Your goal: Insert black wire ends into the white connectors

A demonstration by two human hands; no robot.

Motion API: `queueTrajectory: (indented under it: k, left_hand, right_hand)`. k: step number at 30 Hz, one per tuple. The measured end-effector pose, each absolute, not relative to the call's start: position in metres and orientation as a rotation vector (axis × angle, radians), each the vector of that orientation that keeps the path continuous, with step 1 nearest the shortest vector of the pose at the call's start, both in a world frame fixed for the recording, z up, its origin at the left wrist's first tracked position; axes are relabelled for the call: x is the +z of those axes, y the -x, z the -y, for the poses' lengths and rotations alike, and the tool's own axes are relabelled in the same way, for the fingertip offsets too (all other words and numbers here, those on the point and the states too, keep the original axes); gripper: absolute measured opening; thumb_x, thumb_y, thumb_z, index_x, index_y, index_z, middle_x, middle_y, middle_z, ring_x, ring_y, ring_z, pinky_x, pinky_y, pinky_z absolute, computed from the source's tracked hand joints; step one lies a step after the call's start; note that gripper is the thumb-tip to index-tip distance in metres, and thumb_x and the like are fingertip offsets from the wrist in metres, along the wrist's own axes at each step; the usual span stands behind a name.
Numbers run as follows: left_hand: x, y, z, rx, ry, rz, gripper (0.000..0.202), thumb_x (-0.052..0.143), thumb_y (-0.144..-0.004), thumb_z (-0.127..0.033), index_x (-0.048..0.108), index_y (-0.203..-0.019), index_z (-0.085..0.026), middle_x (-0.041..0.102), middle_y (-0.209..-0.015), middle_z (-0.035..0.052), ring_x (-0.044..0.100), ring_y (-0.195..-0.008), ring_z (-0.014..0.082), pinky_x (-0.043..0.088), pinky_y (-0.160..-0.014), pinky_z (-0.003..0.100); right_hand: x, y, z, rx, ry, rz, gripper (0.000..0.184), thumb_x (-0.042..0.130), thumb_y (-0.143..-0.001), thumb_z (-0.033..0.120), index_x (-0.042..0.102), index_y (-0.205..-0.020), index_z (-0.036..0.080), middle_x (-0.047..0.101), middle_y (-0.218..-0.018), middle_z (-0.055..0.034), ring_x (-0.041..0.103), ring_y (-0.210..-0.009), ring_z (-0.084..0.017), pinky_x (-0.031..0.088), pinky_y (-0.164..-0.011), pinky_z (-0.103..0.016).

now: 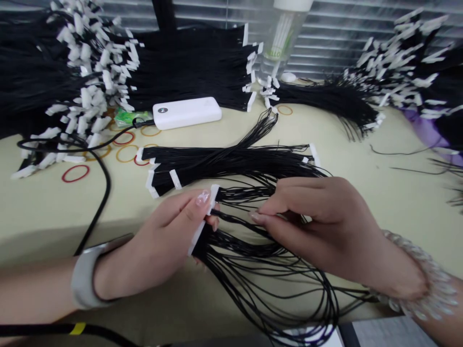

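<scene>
My left hand [170, 236] is closed round the white-ended tips of a bundle of black wires [238, 246], its thumb pressing on a white end piece [214, 196]. From there the wires fan out to the right and loop down past the table's front edge. My right hand [318, 226] has thumb and forefinger pinched together at strands of the same bundle; which strands lie between the fingertips is hard to make out. Just behind both hands lies a second bundle of black wires [224, 161] with white ends on both sides.
At the back left are heaped black wires with white ends [97, 72] and a wide stack of black wires [191, 67]. A white power bank [187, 113] with a black cable [108, 180] lies before them, near rubber bands [75, 173]. Behind stands a clear bottle [280, 43].
</scene>
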State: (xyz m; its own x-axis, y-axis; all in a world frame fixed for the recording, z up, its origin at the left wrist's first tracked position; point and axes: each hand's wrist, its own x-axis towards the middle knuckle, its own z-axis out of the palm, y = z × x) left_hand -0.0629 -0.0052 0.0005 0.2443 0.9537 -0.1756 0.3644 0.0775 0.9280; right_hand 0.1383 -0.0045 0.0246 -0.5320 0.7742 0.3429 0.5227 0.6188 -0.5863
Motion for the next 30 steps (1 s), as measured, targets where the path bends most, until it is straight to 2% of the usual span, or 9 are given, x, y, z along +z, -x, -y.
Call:
queueTrajectory:
  k: [8, 12, 15, 18, 20, 24, 30]
  left_hand:
    - [0.001, 0.063, 0.003, 0.69, -1.486, -1.292, 0.038, 0.035, -0.085, -0.041, 0.053, -0.06, -0.019, 0.054, -0.06, -0.0003, 0.047, -0.055, 0.0112, 0.039, -0.049, 0.022]
    - [0.002, 0.062, 0.004, 0.684, -1.505, -1.298, 0.039, 0.034, -0.085, -0.041, 0.053, -0.06, -0.019, 0.053, -0.06, 0.0, 0.047, -0.057, 0.012, 0.039, -0.05, 0.023]
    - [0.001, 0.063, 0.005, 0.689, -1.507, -1.269, 0.038, 0.035, -0.085, -0.041, 0.053, -0.061, -0.019, 0.051, -0.06, -0.0005, 0.047, -0.058, 0.0118, 0.039, -0.051, 0.023]
    - [0.001, 0.063, 0.004, 0.688, -1.523, -1.266, 0.038, 0.035, -0.086, -0.04, 0.053, -0.061, -0.019, 0.048, -0.056, -0.0022, 0.042, -0.052, 0.01, 0.036, -0.047, 0.021]
    - [0.001, 0.063, 0.004, 0.678, -1.52, -1.265, 0.036, 0.035, -0.086, -0.039, 0.052, -0.061, -0.019, 0.045, -0.053, -0.0034, 0.04, -0.05, 0.0092, 0.034, -0.045, 0.02]
    - [0.002, 0.062, 0.004, 0.644, -1.502, -1.245, 0.036, 0.034, -0.087, -0.037, 0.049, -0.06, -0.019, 0.042, -0.051, -0.0041, 0.04, -0.048, 0.0092, 0.035, -0.044, 0.02]
    - [-0.001, 0.066, 0.007, 0.668, -1.688, -1.139, 0.033, 0.032, -0.089, -0.029, 0.048, -0.062, -0.02, 0.045, -0.055, -0.0048, 0.043, -0.052, 0.0089, 0.039, -0.049, 0.019]
  right_hand:
    - [0.023, -0.141, 0.007, 0.252, 0.981, 2.381, 0.008, 0.055, -0.077, 0.011, 0.06, -0.072, 0.016, 0.047, -0.059, 0.0035, 0.041, -0.053, -0.004, 0.031, -0.048, -0.017]
    - [0.02, -0.143, 0.01, -0.017, 0.999, 2.417, 0.006, 0.055, -0.078, 0.014, 0.061, -0.079, 0.016, 0.053, -0.064, 0.002, 0.043, -0.055, -0.005, 0.031, -0.048, -0.02]
    - [0.022, -0.142, 0.013, -0.168, 0.981, 2.43, 0.006, 0.056, -0.078, 0.015, 0.061, -0.074, 0.016, 0.056, -0.066, 0.0002, 0.046, -0.055, -0.007, 0.033, -0.05, -0.023]
    - [0.029, -0.141, 0.014, -0.195, 0.815, 2.511, 0.021, 0.049, -0.082, 0.013, 0.058, -0.062, 0.013, 0.058, -0.061, -0.0038, 0.049, -0.057, -0.011, 0.039, -0.053, -0.026]
    - [0.032, -0.14, 0.014, -0.215, 0.71, 2.556, 0.026, 0.045, -0.084, 0.01, 0.057, -0.061, 0.013, 0.059, -0.059, -0.0049, 0.051, -0.057, -0.012, 0.042, -0.055, -0.028]
    - [0.031, -0.139, 0.012, -0.245, 0.664, 2.564, 0.021, 0.048, -0.082, 0.011, 0.059, -0.065, 0.013, 0.06, -0.06, -0.004, 0.051, -0.057, -0.013, 0.042, -0.055, -0.03]
    - [0.022, -0.137, 0.01, -0.143, 0.75, 2.575, 0.014, 0.051, -0.079, 0.01, 0.062, -0.071, 0.013, 0.057, -0.061, -0.0027, 0.043, -0.054, -0.012, 0.034, -0.047, -0.028]
